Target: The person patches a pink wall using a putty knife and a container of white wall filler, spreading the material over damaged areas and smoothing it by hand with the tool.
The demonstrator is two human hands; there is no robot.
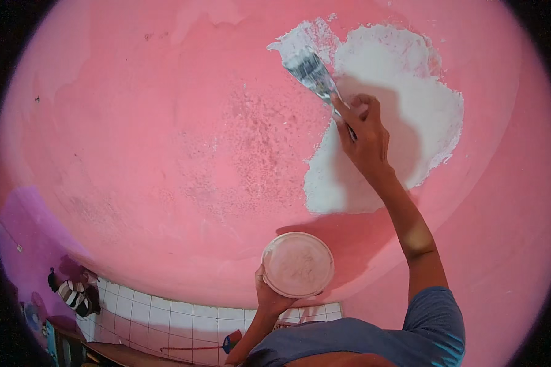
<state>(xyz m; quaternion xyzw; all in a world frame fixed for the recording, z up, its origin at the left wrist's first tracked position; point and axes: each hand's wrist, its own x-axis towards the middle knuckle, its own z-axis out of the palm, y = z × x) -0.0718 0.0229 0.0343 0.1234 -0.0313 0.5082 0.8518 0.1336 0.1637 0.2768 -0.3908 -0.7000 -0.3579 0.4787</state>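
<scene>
Right hand point(366, 131): raised in front of the wall point(134, 122), grip clamped on the scraper point(312, 70) by its handle end; arm reaches up and to the left.
Scraper: upper middle, tilted, wide blade aimed up-left, streaked white and dark; blade end over the small white smear, can't tell if it's pressing.
Left hand point(271, 295): low, near the body, grip together on the disc point(298, 266) at its lower left edge; fingers underneath mostly hidden.
Disc: round, pale pinkish, raised rim, face turned up to me, below the white patch point(404, 79); contents too vague to name.
Patch: big, uneven, ragged edges, right of the scraper, hand's shadow across it.
Smear: thin, rough, upper left of the patch.
Wall: pink, dark speckles mid-wall, left of the patch.
Sleeve point(434, 315): blue-grey, right upper arm.
Tiles point(142, 315): white, dark joints, along the bottom.
Stick point(190, 348): red, lying low, near the left forearm.
Striped bundle point(76, 296): lower left corner, beside the tiles.
</scene>
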